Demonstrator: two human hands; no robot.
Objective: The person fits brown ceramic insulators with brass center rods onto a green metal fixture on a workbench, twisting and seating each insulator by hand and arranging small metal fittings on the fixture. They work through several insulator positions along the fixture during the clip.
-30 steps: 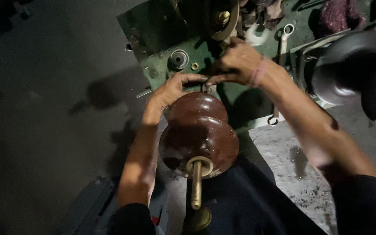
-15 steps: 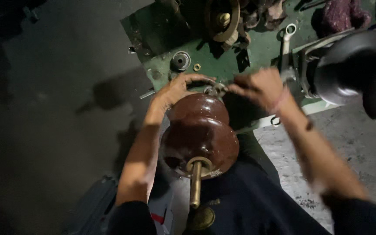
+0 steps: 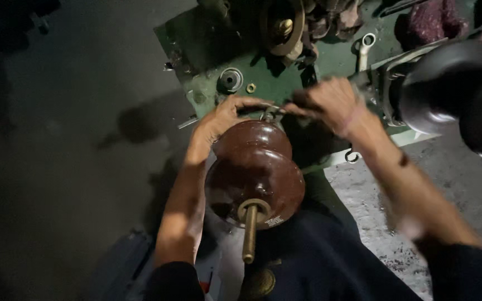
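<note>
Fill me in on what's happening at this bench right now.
A person holds a brown ribbed ceramic insulator over their lap, its brass threaded rod pointing toward the camera. The left hand grips the far end of the insulator, and the right hand pinches a small metal fitting there. Behind lies a green metal plate with a wrench and a washer.

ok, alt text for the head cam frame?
Both hands, left hand and right hand, work at the far end of a glossy brown ribbed insulator with a brass threaded rod pointing toward the camera, over a cluttered green metal plate.
</note>
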